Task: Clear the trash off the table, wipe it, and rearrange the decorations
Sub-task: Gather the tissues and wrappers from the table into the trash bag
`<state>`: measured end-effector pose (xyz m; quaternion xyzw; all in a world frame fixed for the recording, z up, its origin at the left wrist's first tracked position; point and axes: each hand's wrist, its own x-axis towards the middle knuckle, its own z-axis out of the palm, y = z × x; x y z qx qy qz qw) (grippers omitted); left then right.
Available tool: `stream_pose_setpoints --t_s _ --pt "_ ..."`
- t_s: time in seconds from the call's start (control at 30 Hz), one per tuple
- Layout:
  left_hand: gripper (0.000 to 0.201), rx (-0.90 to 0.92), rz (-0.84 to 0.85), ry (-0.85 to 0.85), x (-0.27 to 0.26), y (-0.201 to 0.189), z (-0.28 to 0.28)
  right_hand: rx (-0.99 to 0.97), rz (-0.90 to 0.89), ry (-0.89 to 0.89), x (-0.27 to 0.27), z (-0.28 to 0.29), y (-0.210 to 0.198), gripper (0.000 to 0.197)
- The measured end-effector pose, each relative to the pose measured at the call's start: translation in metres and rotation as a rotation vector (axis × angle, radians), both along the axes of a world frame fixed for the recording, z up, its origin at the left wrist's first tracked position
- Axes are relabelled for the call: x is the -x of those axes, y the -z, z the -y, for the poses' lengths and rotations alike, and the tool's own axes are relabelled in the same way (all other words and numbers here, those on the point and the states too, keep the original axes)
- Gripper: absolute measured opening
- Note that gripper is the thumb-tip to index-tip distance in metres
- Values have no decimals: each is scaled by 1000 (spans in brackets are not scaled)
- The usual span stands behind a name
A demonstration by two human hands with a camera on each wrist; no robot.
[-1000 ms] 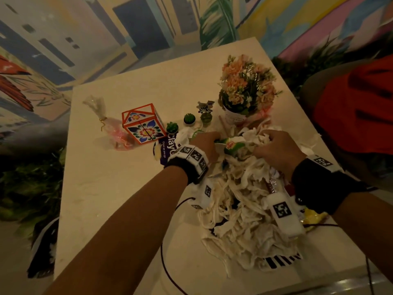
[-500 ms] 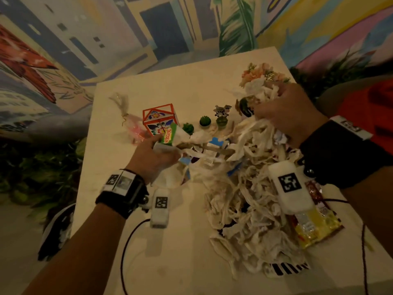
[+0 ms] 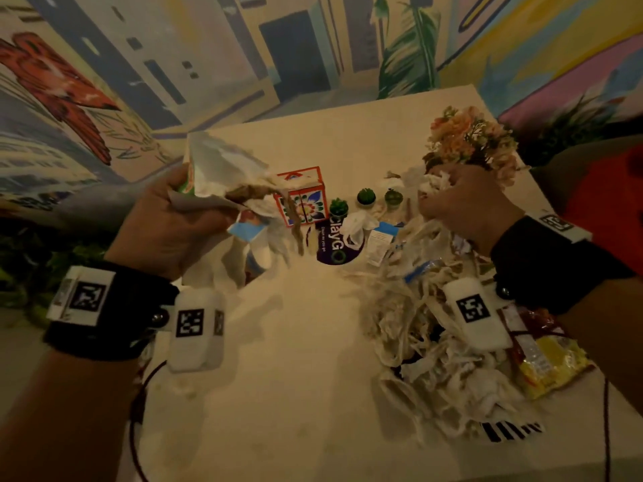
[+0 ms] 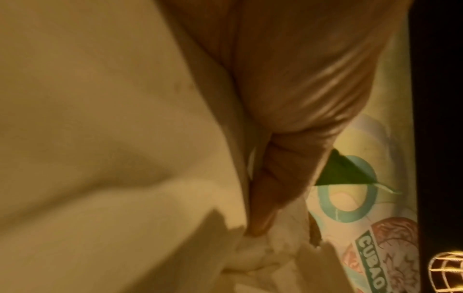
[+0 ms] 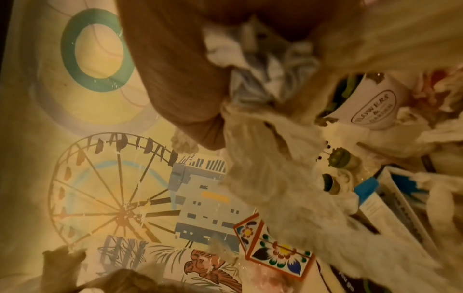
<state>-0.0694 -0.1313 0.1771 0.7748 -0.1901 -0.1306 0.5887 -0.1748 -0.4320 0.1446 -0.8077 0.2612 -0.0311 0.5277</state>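
Note:
My left hand (image 3: 181,217) is raised at the table's left and grips a bundle of trash (image 3: 226,175): white paper, crumpled tissue and a green-printed wrapper, with strips hanging down. In the left wrist view the fingers (image 4: 283,178) pinch white tissue (image 4: 265,257). My right hand (image 3: 462,200) grips a wad of crumpled tissue (image 3: 435,182) in front of the flower pot (image 3: 469,140). In the right wrist view the wad (image 5: 260,65) shows inside the curled fingers. A big heap of shredded white paper (image 3: 428,346) lies on the table's right half.
Decorations stand at mid-table (image 3: 295,342): an orange floral box (image 3: 302,196), three tiny green cacti (image 3: 365,196), a purple round card (image 3: 334,245). A yellow-red snack wrapper (image 3: 546,356) lies at the right edge. A red seat is beyond the right side. Painted walls surround.
My left hand rose up and to the left, lifting its bundle of paper and wrapper off the table. My right hand dropped a little in front of the flowers, still gripping tissue.

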Motion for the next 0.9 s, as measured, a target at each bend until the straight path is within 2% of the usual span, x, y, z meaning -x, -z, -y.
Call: stream_pose_setpoints --t_s 0.07,0.23,0.3,0.37,0.43,0.53,0.57,0.63,0.73,0.83,0.9 --pt "38 10 29 27 -5 -7 -13 3 1 -12 0 -14 0 13" --pt "39 36 29 29 -14 -5 -41 -45 7 41 -11 -54 -4 29" --pt "33 -9 33 39 -20 -2 -52 -43 14 63 -15 -71 -5 16" --pt "29 -22 19 41 -25 3 -63 -24 11 100 -18 -86 -5 21" --pt "35 8 -26 3 -27 8 -77 -15 18 100 -20 -99 -5 21" --pt "48 53 -112 -8 -29 16 -96 -18 5 83 -23 -115 -4 8" --pt "45 52 -117 -16 -30 20 -104 -17 1 82 -24 -119 -2 10" --pt "35 45 -104 -66 -27 24 -118 -20 8 61 -26 -126 1 15" --pt "38 13 -90 -150 -19 26 -143 -56 -6 -22 -38 -143 1 26" --pt "38 -18 -105 -241 -17 30 -170 -64 -14 -61 -51 -161 2 19" --pt "35 -47 -103 -309 -15 32 -189 -65 -12 -95 -60 -176 2 22"
